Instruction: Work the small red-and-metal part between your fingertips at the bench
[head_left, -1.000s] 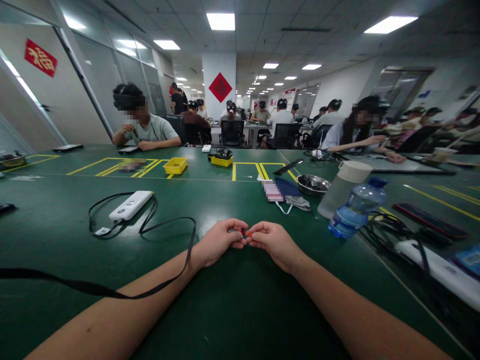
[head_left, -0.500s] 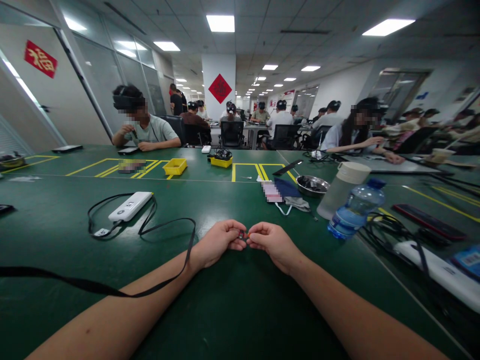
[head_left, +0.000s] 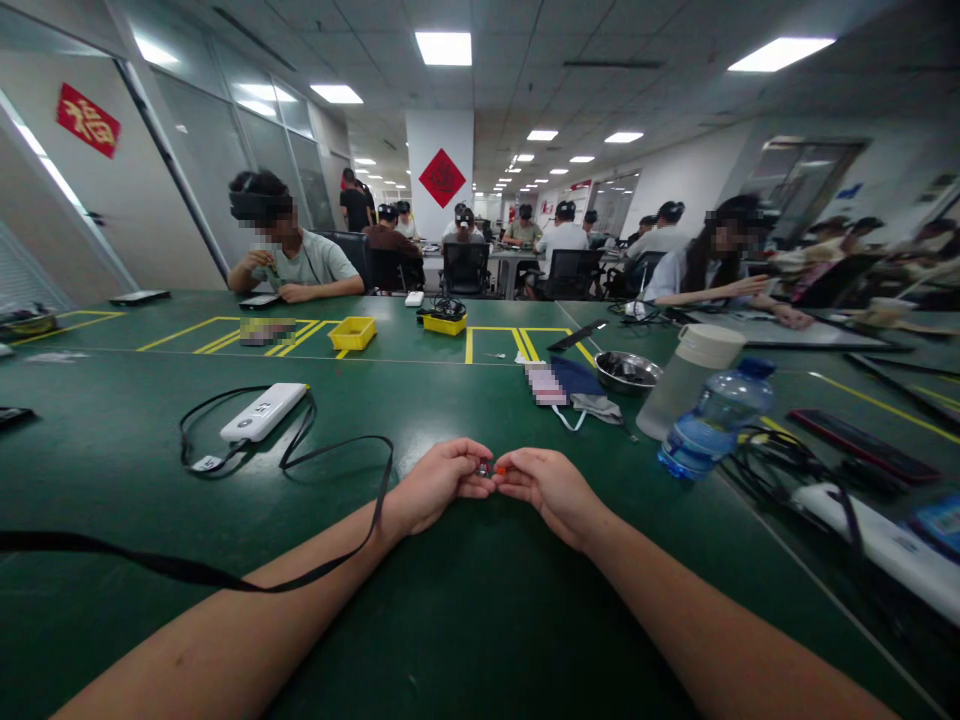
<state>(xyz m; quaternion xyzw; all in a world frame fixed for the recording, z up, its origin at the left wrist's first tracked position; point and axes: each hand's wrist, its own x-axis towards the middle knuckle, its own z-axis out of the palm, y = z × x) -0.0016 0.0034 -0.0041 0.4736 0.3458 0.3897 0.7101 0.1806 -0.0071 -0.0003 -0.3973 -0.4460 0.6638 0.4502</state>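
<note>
Pinching the small dark-red piece (head_left: 484, 467) in my left hand (head_left: 441, 484) and the orange piece (head_left: 502, 468) in my right hand (head_left: 546, 490) over the green table (head_left: 480, 610), I see more orange than half a second ago, so they seem separate

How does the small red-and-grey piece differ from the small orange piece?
Colour: the small red-and-grey piece shows mixed tones, while the small orange piece looks plain orange.
Place: the red-and-grey piece is pinched in the left grip, the orange piece in the right grip.
Both are tiny and partly hidden.
</note>
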